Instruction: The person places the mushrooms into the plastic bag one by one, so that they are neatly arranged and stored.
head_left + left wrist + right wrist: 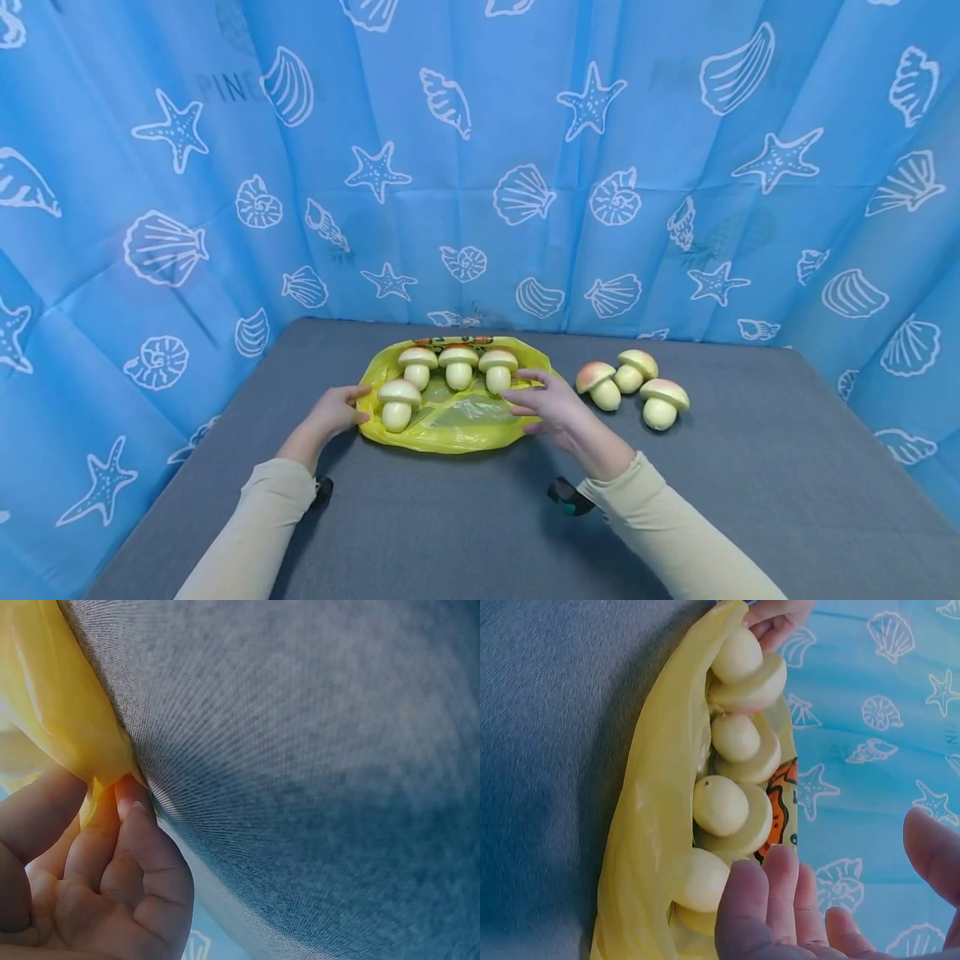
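Note:
A yellow plastic bag [450,440] lies with its mouth spread wide on the grey table. Several pale toy mushrooms [458,367] sit in it, most in a row along its far side, and one mushroom [397,405] is nearer the left end. My left hand [333,414] pinches the bag's left edge; the left wrist view shows the gathered yellow plastic [75,712] between thumb and fingers. At the right end of the bag, my right hand [558,408] has its fingers spread, close by the rightmost mushroom [498,368], with nothing in its grasp.
Three more mushrooms, one with a reddish cap [597,383], stand grouped on the table [735,467] to the right of the bag. Behind the table hangs a blue curtain [480,142] with white shells and starfish. Orange printed figures [778,810] show on the bag's far side.

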`<state>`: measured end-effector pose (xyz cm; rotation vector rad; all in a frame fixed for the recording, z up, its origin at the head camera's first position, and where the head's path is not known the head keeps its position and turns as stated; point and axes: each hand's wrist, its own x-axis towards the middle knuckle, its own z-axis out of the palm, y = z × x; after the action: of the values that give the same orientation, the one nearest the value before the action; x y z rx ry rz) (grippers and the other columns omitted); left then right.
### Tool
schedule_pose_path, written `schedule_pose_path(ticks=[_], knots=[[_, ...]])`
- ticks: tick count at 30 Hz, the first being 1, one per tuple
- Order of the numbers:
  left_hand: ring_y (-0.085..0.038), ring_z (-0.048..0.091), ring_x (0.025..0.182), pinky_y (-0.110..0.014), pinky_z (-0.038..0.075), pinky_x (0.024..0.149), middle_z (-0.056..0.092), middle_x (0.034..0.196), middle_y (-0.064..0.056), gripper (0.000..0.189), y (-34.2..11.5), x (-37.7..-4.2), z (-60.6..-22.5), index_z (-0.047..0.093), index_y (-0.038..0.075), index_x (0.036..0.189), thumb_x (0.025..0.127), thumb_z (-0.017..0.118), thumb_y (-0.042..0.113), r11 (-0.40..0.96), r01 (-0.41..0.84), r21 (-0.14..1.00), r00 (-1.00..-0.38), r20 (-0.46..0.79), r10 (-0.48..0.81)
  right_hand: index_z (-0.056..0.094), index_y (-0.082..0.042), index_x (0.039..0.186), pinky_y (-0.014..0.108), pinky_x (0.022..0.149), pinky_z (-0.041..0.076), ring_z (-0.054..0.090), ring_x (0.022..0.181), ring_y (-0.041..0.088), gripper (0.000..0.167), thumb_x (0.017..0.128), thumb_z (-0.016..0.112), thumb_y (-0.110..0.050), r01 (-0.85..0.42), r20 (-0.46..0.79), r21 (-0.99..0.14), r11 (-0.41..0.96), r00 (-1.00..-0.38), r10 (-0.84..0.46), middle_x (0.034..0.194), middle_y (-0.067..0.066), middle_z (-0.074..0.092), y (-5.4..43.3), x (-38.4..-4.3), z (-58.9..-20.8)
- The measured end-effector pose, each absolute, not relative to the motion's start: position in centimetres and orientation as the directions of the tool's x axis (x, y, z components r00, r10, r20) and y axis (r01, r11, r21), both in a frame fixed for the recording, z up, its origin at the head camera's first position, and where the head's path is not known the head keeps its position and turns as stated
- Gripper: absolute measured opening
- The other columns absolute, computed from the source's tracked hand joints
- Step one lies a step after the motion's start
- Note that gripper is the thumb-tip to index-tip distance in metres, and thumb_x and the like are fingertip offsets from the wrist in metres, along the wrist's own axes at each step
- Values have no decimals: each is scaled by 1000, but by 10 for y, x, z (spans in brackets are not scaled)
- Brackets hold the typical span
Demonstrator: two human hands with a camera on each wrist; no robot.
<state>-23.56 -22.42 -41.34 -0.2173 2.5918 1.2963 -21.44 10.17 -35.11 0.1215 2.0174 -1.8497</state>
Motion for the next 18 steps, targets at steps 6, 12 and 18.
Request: schedule_pose_path(ticks=[6, 12, 18], knots=[[-45, 31, 136, -49, 43, 101, 32, 148, -32, 53, -224, -236, -413, 38, -8, 144, 94, 56, -8, 601, -247, 760, -958, -284, -35, 34, -3, 148, 54, 96, 45, 50, 124, 39, 61, 96, 61, -17, 314, -342, -935, 164, -921, -188, 139, 25, 48, 110, -214, -347], [-45, 33, 135, -49, 43, 100, 33, 147, -32, 53, -224, -235, -413, 39, -8, 143, 93, 56, -8, 608, -253, 753, -957, -285, -45, 31, -4, 149, 55, 96, 44, 49, 125, 40, 63, 96, 61, -18, 304, -336, -936, 179, -924, -185, 140, 25, 47, 116, -213, -345], [-44, 32, 136, -49, 43, 101, 33, 148, -31, 53, -222, -237, -413, 40, -8, 143, 93, 56, -7, 609, -260, 749, -956, -289, -53, 29, -2, 150, 57, 97, 42, 48, 125, 41, 65, 97, 61, -20, 281, -316, -941, 190, -929, -191, 142, 26, 44, 125, -209, -342]])
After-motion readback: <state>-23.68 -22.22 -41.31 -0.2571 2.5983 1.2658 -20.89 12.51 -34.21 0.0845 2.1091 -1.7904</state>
